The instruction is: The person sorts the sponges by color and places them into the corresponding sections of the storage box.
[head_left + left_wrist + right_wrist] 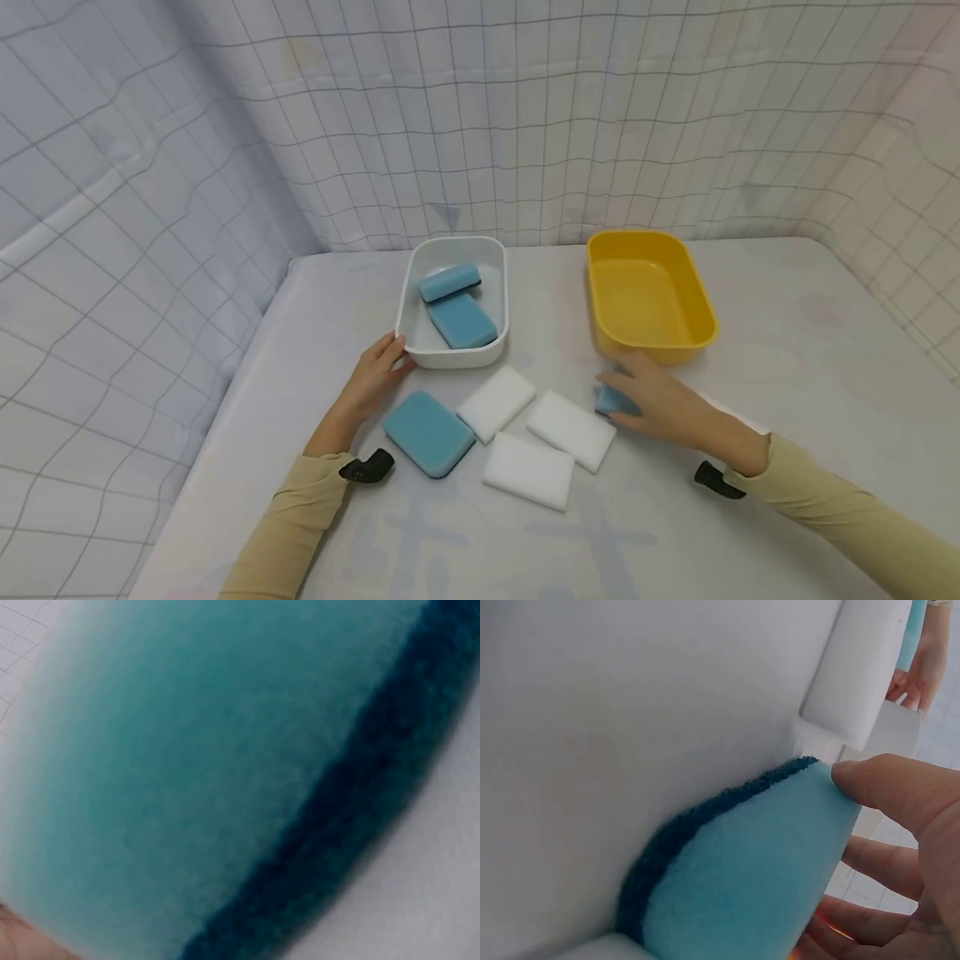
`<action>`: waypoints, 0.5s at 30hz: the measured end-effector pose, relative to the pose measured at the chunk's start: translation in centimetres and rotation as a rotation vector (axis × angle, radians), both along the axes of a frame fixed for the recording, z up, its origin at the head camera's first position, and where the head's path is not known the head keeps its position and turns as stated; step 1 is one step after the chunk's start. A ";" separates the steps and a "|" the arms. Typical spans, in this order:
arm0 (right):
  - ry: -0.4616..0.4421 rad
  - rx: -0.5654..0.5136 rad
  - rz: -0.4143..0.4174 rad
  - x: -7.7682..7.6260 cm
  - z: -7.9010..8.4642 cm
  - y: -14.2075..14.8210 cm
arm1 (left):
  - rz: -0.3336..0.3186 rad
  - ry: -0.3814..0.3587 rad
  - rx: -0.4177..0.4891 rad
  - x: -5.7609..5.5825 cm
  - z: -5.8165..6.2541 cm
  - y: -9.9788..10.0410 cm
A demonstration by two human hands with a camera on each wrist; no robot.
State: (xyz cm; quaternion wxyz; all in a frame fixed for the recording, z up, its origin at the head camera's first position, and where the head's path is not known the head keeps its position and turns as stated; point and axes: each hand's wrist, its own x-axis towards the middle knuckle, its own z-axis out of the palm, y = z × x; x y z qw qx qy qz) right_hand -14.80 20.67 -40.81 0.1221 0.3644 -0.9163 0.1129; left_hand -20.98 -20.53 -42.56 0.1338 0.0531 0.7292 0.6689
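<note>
My right hand [660, 404] grips a blue scouring sponge [615, 402] by its edges, just in front of the yellow tub [648, 287]. In the right wrist view the thumb presses one edge of this tilted sponge, whose dark scouring layer [675, 832] faces the table; other fingers are partly behind it. My left hand [375, 379] rests against the near left corner of the white tub [457, 358], fingertips at the rim. Two blue sponges [462, 320] lie inside that tub. Another blue sponge [429, 434], right of my left wrist, fills the left wrist view.
Three white sponge blocks [528, 471] lie between my hands on the white-covered table [337, 300]. Part of a white thing [731, 410] shows behind my right wrist. Grid-patterned cloth [525, 125] hangs behind the tubs and at both sides.
</note>
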 end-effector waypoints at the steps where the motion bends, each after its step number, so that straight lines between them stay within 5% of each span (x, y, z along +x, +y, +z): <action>1: 0.010 -0.003 0.003 0.0 0.0 0.1 | 0.001 -0.001 0.000 0.0 0.0 0.0; 15: 0.118 -0.107 0.071 -0.6 1.8 -0.5 | 0.001 0.003 0.006 0.1 0.1 0.0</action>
